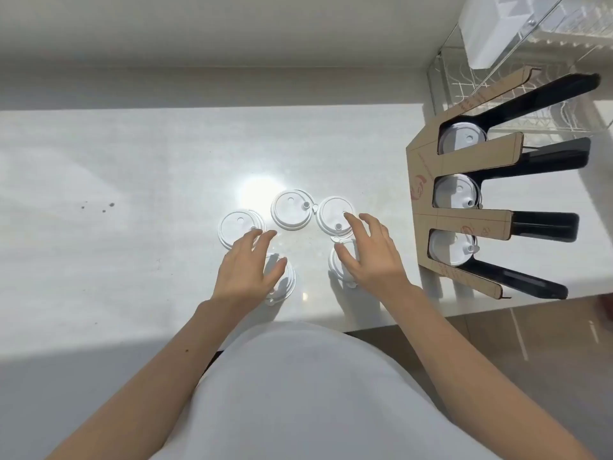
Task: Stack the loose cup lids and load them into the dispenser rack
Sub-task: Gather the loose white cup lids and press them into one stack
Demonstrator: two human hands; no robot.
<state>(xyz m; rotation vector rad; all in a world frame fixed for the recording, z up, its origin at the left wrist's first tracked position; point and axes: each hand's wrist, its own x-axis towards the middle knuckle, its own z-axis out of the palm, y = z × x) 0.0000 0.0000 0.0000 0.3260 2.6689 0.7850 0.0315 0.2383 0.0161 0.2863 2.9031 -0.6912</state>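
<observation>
White countertop (132,167) is glaring mid-frame. Five loose white lids (292,210) are sitting centre, unstacked; the dispenser rack (464,164) at right is showing lids in three slots, so loading looks barely started. Left hand (247,272) and right hand (368,255) are hovering spread open, fingertips touching lids, gripping nothing.
</observation>
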